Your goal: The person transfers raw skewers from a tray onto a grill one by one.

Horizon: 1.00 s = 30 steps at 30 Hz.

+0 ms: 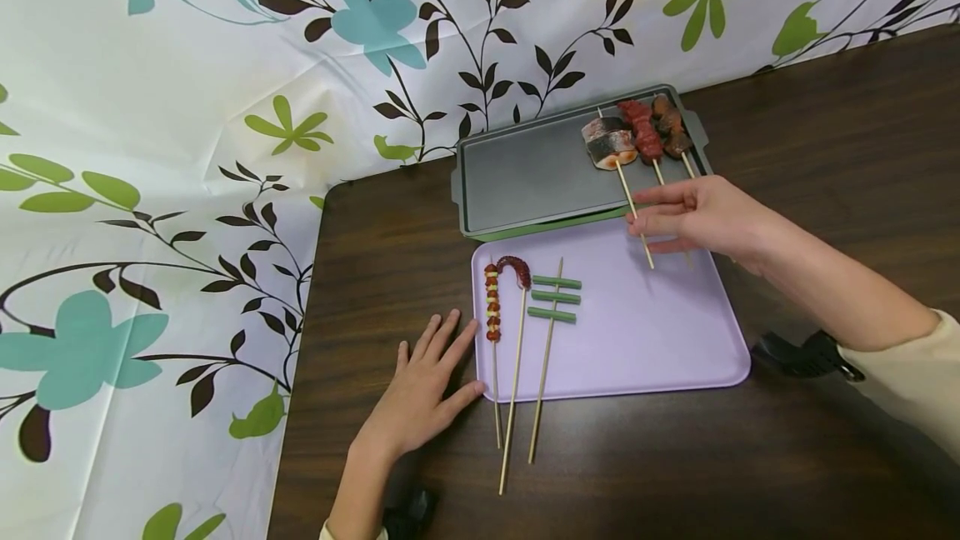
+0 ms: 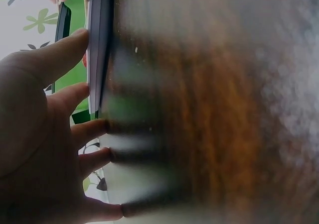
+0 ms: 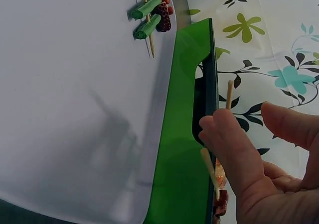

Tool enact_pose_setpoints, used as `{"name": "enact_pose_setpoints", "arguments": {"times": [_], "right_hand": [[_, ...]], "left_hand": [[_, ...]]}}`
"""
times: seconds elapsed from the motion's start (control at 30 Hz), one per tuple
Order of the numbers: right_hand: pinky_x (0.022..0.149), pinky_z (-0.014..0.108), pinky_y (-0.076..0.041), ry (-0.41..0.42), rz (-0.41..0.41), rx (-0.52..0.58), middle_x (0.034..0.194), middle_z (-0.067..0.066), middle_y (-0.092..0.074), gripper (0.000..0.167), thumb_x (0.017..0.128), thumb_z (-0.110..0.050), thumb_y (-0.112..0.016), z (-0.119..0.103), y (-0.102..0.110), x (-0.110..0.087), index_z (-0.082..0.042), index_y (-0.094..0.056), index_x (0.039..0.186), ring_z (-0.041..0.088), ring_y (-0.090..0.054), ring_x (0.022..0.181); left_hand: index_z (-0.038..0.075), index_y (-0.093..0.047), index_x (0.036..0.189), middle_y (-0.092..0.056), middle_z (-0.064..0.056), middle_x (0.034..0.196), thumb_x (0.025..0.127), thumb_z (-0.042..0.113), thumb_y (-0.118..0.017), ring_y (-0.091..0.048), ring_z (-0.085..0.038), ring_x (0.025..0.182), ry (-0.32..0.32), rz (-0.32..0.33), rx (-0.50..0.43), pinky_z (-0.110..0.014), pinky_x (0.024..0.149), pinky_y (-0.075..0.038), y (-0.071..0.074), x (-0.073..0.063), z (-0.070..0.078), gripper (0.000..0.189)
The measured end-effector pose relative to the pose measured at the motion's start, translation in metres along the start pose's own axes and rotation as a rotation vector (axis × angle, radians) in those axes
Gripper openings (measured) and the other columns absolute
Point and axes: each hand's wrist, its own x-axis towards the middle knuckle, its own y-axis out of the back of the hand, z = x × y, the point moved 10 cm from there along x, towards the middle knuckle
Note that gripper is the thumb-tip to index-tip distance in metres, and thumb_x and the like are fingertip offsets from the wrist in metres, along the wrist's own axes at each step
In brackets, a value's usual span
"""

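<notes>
"Where is the fish skewer [image 1: 610,144]?"

"On the right part of the grey griddle [image 1: 525,169], the leftmost of three. Its stick [image 1: 626,187] slants out over the near edge, toward me, above the lavender tray [image 1: 637,332]."

"Do you have hold of it?"

"My right hand [image 1: 697,215] is at that stick, thumb and fingers partly bent, the tips right beside it or on it. From the right wrist view my thumb covers part of the stick, so I cannot tell whether I am pinching it."

"And next to the fish?"

"Just to its right, a red meat skewer [image 1: 642,130], then a brown meat skewer [image 1: 671,127], both with their sticks pointing my way under my hand."

"What does your left hand [image 1: 423,390] do?"

"It holds nothing. The fingers are spread wide on the dark wooden table [image 1: 600,465], and my thumb and index finger touch the left edge of the tray."

"What lies on that tray?"

"Three more, side by side at its left: a red-and-yellow skewer [image 1: 492,302], a curled tentacle skewer [image 1: 517,267] and a green-stick skewer [image 1: 553,297]. Their lower ends reach past the near rim. Behind everything hangs a leaf-patterned cloth [image 1: 187,165]."
</notes>
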Motion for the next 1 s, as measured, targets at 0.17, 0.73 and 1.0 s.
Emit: {"name": "enact_pose_setpoints", "arguments": {"times": [0.17, 0.73, 1.0], "right_hand": [[0.084, 0.038, -0.055, 0.007, -0.006, -0.039, 0.134, 0.025, -0.056, 0.067, 0.094, -0.023, -0.068, 0.000, -0.003, -0.002, 0.005, -0.038, 0.147, 0.016, -0.067, 0.104], [0.080, 0.033, -0.056, 0.128, -0.008, 0.008, 0.121, 0.010, -0.068, 0.052, 0.097, -0.017, -0.064, -0.018, 0.000, -0.052, 0.002, -0.047, 0.142, 0.015, -0.068, 0.104], [0.086, 0.041, -0.054, 0.164, -0.319, 0.229, 0.120, 0.021, -0.066, 0.043, 0.100, -0.009, -0.056, -0.015, -0.068, -0.075, 0.010, -0.046, 0.138, 0.030, -0.065, 0.110]], "left_hand": [[0.036, -0.016, 0.157, -0.011, 0.002, 0.164, 0.096, 0.058, -0.050, -0.005, -0.027, 0.150, 0.004, 0.000, -0.002, -0.074, 0.106, -0.012, 0.000, 0.000, 0.000, 0.073], [0.036, -0.018, 0.157, -0.013, 0.001, 0.164, 0.096, 0.057, -0.051, -0.006, -0.027, 0.150, -0.005, 0.013, 0.003, -0.074, 0.105, -0.013, 0.002, 0.001, 0.000, 0.073], [0.036, -0.018, 0.157, -0.012, 0.001, 0.164, 0.096, 0.057, -0.051, -0.006, -0.027, 0.150, -0.005, 0.010, 0.001, -0.074, 0.105, -0.012, 0.002, 0.001, 0.000, 0.073]]}}
